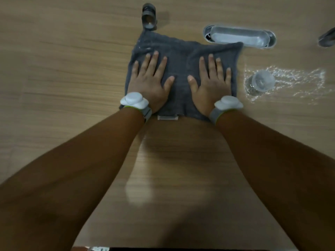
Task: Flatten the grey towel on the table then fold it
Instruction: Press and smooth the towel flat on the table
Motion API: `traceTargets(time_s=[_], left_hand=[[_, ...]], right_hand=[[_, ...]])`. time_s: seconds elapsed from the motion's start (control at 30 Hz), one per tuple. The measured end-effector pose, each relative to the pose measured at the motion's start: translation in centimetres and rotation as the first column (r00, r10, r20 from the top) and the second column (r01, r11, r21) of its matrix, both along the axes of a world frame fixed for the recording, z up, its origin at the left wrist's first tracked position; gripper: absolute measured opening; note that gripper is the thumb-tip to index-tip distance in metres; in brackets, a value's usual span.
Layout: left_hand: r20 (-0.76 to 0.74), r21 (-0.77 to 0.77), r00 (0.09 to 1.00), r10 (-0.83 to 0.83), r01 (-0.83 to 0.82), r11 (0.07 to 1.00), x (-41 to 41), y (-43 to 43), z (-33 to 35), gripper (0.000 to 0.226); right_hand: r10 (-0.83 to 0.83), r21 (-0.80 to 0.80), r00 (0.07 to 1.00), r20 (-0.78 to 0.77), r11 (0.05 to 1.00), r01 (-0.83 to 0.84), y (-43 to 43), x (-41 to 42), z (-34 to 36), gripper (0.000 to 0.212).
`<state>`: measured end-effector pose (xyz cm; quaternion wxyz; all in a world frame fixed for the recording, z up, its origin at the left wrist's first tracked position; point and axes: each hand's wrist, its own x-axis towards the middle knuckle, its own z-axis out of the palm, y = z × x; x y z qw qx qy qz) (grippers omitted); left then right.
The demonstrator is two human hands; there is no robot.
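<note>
— Towel: where is it located?
— Grey towel (181, 57) is laid on the table (72, 78), pressed under left hand (148, 84) and right hand (212, 86); fingers are held straight and spread, nothing gripped.
— Containers?
— Clear bottle (262, 81) is recorded just right of the towel, oval tray (272, 39) beyond; contents cannot be told.

White pucks (134, 99) on grey wristbands (214, 115)

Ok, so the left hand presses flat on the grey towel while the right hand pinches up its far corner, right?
Not quite. The right hand pinches nothing: it lies flat, fingers straight, on the grey towel, as the left hand does. The head view shows both palms down.
</note>
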<state>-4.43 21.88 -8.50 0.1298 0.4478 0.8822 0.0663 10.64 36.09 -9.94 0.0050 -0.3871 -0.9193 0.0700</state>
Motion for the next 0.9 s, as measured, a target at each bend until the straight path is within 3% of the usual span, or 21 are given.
traceTargets(time_s=[0.17,0.37,0.53,0.7,0.9], left_hand=[[-0.004,0.031,0.999,0.053,-0.052,0.998,5.3,-6.5,-0.1,0.068],[-0.036,-0.031,0.999,-0.003,0.002,1.000,9.8,-14.5,-0.4,0.069],[-0.009,-0.001,1.000,0.013,-0.013,1.000,5.3,-10.6,0.0,0.069],[0.006,-0.016,1.000,0.023,-0.023,1.000,-1.6,-4.0,0.3,0.073],[-0.003,-0.007,0.998,0.066,-0.066,0.998,-0.3,-4.5,-0.1,0.071]], right_hand=[[0.067,0.023,0.998,-0.005,0.998,-0.066,-6.3,5.2,0.2,0.072],[0.100,0.023,0.993,0.057,0.995,-0.102,-14.1,10.6,0.2,0.074],[0.186,0.027,0.982,0.040,0.982,-0.187,-9.6,5.3,0.6,0.072],[0.079,-0.038,0.996,0.045,0.996,-0.078,-2.6,-2.3,0.9,0.077],[0.059,-0.047,0.998,0.029,0.997,-0.058,-3.8,-1.0,0.6,0.074]])
